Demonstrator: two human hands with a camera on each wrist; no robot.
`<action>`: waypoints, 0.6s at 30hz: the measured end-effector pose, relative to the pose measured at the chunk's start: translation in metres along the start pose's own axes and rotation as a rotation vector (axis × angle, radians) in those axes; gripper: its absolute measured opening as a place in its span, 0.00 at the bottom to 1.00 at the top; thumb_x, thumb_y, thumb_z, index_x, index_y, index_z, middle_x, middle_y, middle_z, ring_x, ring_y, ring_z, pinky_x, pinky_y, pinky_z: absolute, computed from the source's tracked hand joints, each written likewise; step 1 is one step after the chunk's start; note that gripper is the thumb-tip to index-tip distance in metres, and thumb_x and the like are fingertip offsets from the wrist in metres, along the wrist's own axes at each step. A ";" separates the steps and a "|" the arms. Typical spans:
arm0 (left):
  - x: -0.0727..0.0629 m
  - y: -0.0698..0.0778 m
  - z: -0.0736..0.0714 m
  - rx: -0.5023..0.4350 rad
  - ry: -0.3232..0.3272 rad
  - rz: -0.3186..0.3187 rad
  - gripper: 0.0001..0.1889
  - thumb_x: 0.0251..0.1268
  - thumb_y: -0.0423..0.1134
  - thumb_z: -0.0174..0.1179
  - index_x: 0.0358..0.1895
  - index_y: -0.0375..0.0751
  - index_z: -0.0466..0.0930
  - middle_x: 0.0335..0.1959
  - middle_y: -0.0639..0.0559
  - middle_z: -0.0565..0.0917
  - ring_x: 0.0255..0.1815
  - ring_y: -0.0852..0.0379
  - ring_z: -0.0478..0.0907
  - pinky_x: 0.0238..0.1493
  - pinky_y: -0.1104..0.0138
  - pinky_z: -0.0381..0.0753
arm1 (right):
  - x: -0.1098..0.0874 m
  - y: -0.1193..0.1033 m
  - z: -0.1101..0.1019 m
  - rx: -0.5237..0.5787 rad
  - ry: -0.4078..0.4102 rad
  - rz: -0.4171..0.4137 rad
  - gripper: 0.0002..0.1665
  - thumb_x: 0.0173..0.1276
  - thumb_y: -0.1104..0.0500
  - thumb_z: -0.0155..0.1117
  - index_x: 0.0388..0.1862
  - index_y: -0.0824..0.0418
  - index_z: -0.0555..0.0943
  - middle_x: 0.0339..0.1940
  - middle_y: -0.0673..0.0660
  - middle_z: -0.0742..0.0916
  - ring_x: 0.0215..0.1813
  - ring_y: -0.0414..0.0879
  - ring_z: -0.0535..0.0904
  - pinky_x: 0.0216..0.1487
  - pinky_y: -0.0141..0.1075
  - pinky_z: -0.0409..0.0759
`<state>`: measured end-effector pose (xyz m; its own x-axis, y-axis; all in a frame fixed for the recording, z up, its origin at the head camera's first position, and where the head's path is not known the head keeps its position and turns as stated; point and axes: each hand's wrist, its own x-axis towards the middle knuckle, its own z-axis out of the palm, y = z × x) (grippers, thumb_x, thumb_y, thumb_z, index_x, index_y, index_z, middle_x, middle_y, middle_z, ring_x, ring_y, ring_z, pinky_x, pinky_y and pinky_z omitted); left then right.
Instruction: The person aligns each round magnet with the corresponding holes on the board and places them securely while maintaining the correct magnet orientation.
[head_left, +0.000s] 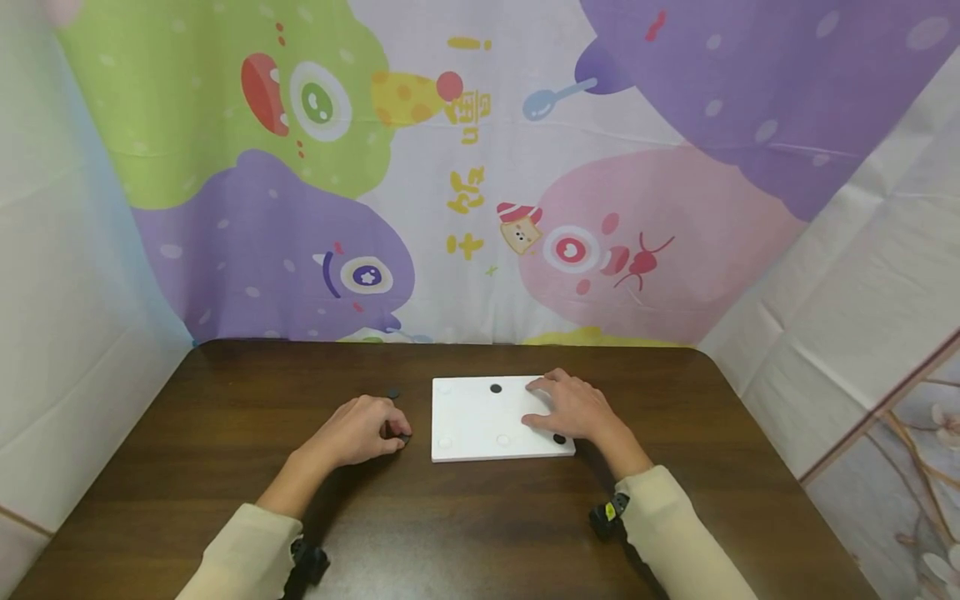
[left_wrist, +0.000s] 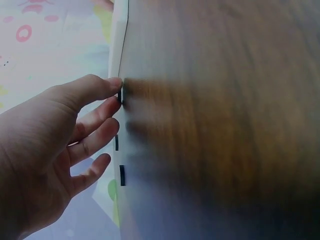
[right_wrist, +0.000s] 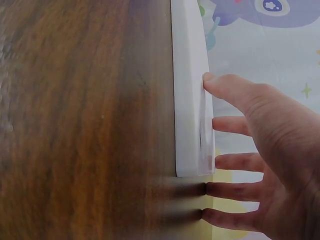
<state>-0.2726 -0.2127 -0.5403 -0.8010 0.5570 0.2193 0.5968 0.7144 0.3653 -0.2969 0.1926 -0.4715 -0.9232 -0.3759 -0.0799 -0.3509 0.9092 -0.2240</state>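
My left hand (head_left: 366,432) is left of a white board (head_left: 472,417), its thumb and index finger pinching a small black disc (head_left: 405,438) at the tabletop. The left wrist view shows that disc edge-on between the fingertips, with two more dark discs (left_wrist: 122,175) past the other fingers. One dark disc (head_left: 393,393) lies just beyond the left hand. Spread over the board's right side, my right hand (head_left: 576,407) rests its thumb and some fingertips on it. Black discs sit on the board at its far edge (head_left: 496,388) and near right corner (head_left: 559,439).
Pale round spots (head_left: 502,439) mark other places on the board. Under everything is a brown wooden table (head_left: 465,525). A cartoon-printed cloth (head_left: 480,308) hangs along its back edge, and pale curtains (head_left: 810,333) flank the sides. Each wrist carries a small black camera (head_left: 606,517).
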 end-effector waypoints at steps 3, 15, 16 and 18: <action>-0.001 0.024 -0.019 -0.007 -0.015 -0.028 0.05 0.66 0.40 0.80 0.41 0.57 0.96 0.38 0.59 0.92 0.34 0.65 0.83 0.35 0.64 0.83 | 0.000 0.000 -0.001 0.003 -0.001 -0.007 0.40 0.74 0.32 0.74 0.79 0.48 0.83 0.79 0.67 0.82 0.73 0.68 0.84 0.68 0.69 0.85; 0.003 0.064 -0.053 0.033 -0.048 -0.138 0.06 0.66 0.37 0.80 0.41 0.55 0.96 0.36 0.60 0.89 0.36 0.66 0.83 0.37 0.66 0.83 | 0.000 -0.001 -0.001 0.004 0.007 -0.017 0.40 0.73 0.32 0.75 0.78 0.49 0.84 0.78 0.67 0.82 0.72 0.67 0.85 0.67 0.69 0.86; 0.003 0.064 -0.053 0.034 -0.047 -0.136 0.06 0.66 0.37 0.80 0.41 0.55 0.95 0.36 0.60 0.89 0.36 0.65 0.83 0.37 0.66 0.83 | 0.000 -0.001 0.000 0.003 0.005 -0.017 0.40 0.73 0.32 0.75 0.78 0.49 0.84 0.78 0.67 0.83 0.72 0.67 0.85 0.67 0.69 0.86; 0.004 0.064 -0.054 0.037 -0.041 -0.128 0.06 0.65 0.37 0.80 0.40 0.55 0.95 0.36 0.60 0.89 0.36 0.65 0.83 0.37 0.66 0.83 | 0.000 -0.001 -0.001 0.005 0.002 -0.013 0.40 0.73 0.32 0.75 0.78 0.48 0.84 0.78 0.67 0.83 0.72 0.67 0.85 0.67 0.69 0.86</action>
<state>-0.2399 -0.1879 -0.4679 -0.8685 0.4769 0.1353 0.4919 0.7955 0.3539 -0.2967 0.1916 -0.4707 -0.9190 -0.3870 -0.0751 -0.3616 0.9035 -0.2301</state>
